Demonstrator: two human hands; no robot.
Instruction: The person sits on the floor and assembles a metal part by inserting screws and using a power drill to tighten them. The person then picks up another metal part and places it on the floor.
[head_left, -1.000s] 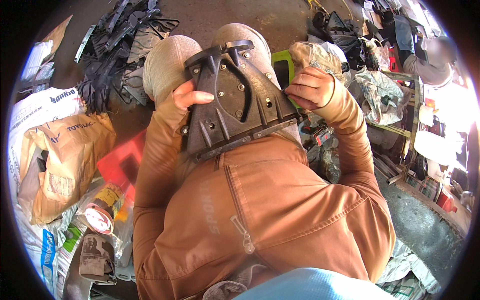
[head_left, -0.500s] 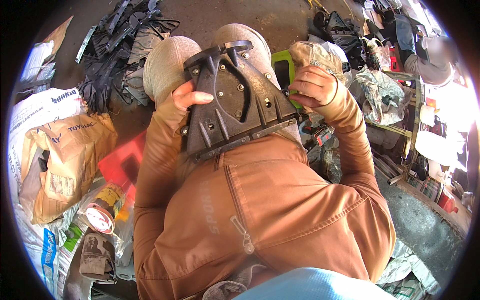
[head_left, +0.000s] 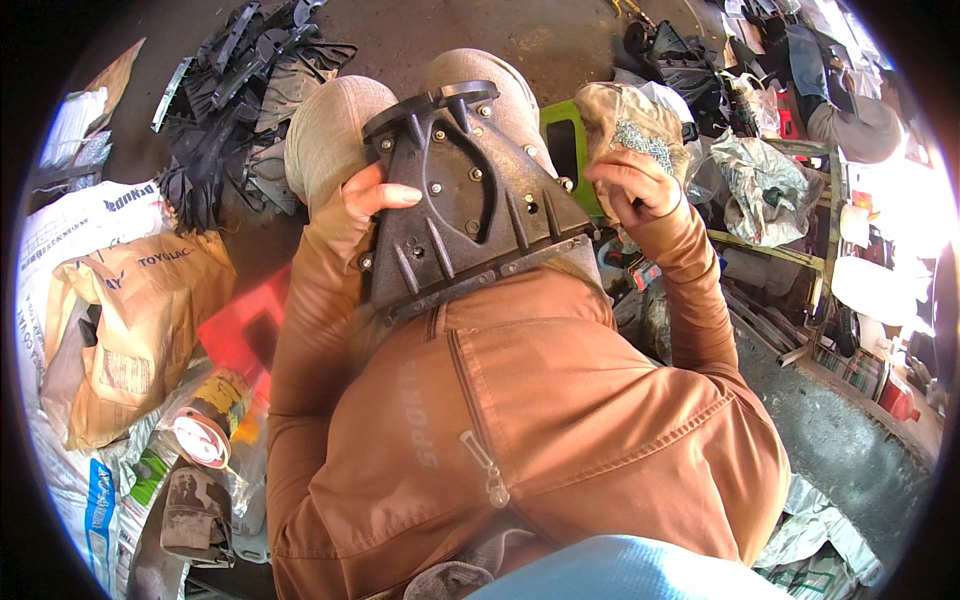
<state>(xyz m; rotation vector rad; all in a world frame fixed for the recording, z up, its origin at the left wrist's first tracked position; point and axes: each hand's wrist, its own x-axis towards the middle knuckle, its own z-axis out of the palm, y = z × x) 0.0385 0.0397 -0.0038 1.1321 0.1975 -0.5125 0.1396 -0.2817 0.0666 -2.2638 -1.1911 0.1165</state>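
A black moulded plastic bracket (head_left: 470,205), wide at my end and narrowing to a curved flange, lies across my thighs. Several small metal screws sit in it. My left hand (head_left: 376,192) grips its left edge, thumb lying on top and fingers underneath. To the right, an opened, dirty bag (head_left: 603,108) holds a heap of small silvery screws (head_left: 642,145). My right hand (head_left: 640,185) hovers at the near side of this bag, apart from the bracket. Its fingers are curled together toward the thumb; whatever they hold is too small to make out.
A bright green plastic piece (head_left: 566,125) lies beneath the screw bag. Dark plastic parts (head_left: 250,90) are piled on the floor at the far left. Beside my left arm stand a brown paper sack (head_left: 150,320) and a red plastic stool (head_left: 250,320). Another person's arm (head_left: 850,130) shows far right.
My right hand has drawn back slightly toward me from over the bag, uncovering the heap of screws. The left hand and bracket have barely shifted.
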